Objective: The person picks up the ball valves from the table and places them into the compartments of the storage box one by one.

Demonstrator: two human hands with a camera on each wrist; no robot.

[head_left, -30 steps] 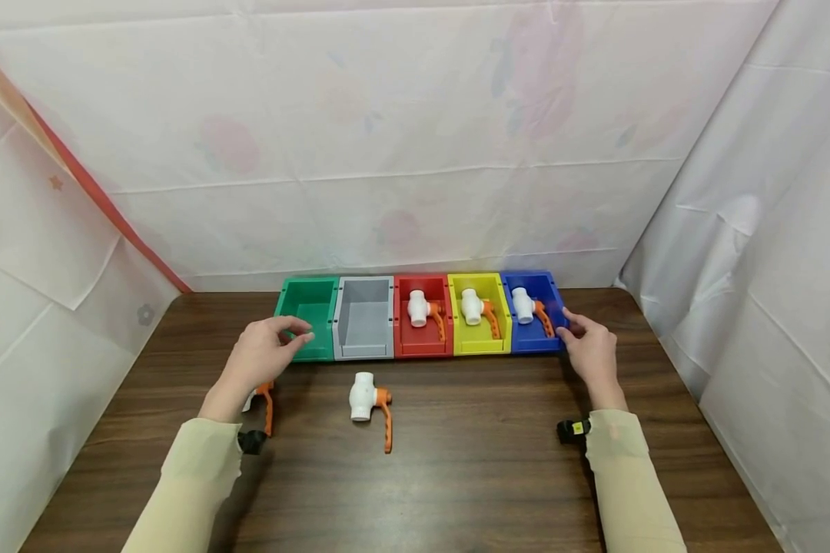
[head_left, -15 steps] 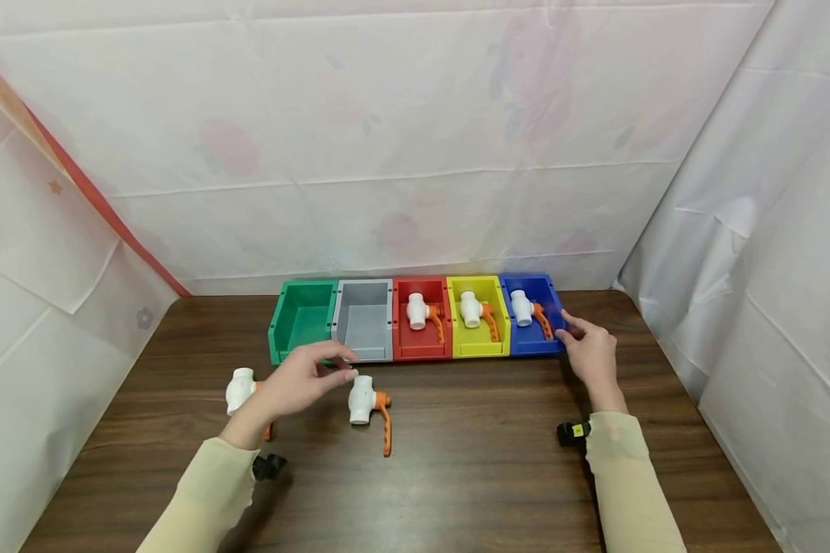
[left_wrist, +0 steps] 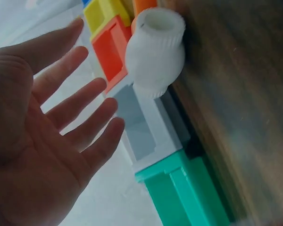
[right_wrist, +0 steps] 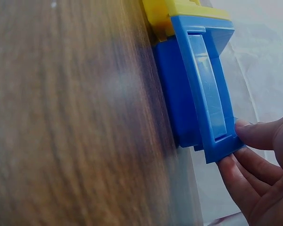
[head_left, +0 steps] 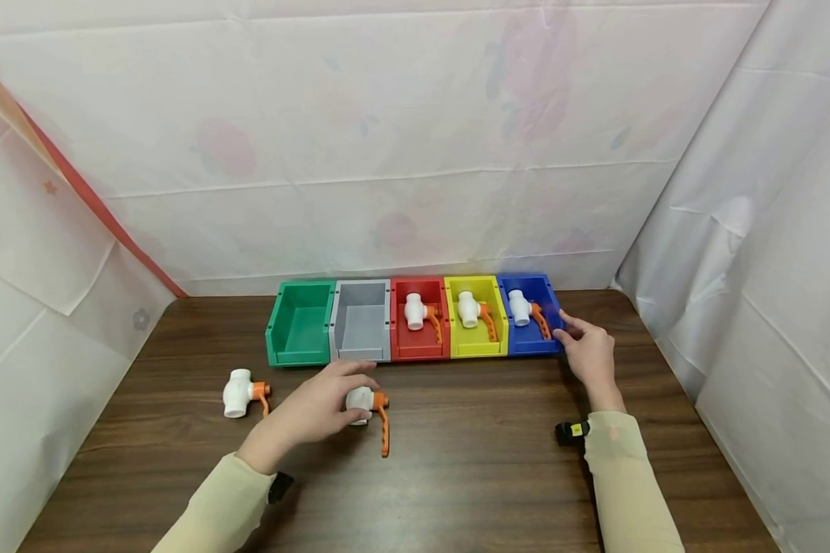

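Observation:
My left hand (head_left: 318, 403) is held over a white ball valve with an orange lever (head_left: 385, 434) on the table. The left wrist view has its fingers spread apart, with a gap to the white valve body (left_wrist: 155, 59). With thumb and fingers, my right hand (head_left: 590, 359) pinches the right wall of the blue bin (right_wrist: 208, 89). Inside that bin lies a ball valve (head_left: 519, 308). The yellow bin (head_left: 477, 351) and the red bin (head_left: 420, 352) hold one valve each. Another ball valve (head_left: 237, 394) lies left of my left hand, its lever partly hidden by the wrist.
Beside the red bin, the grey bin (head_left: 362, 330) and the green bin (head_left: 300, 357) hold nothing visible. All the bins form one row at the back of the wooden table (head_left: 470, 461). A white curtain (head_left: 415, 153) hangs close behind.
My left hand has moved from the green bin rightward and down to the middle valve, uncovering the left valve. The green bin's left side has shifted slightly left. My right hand stays at the blue bin.

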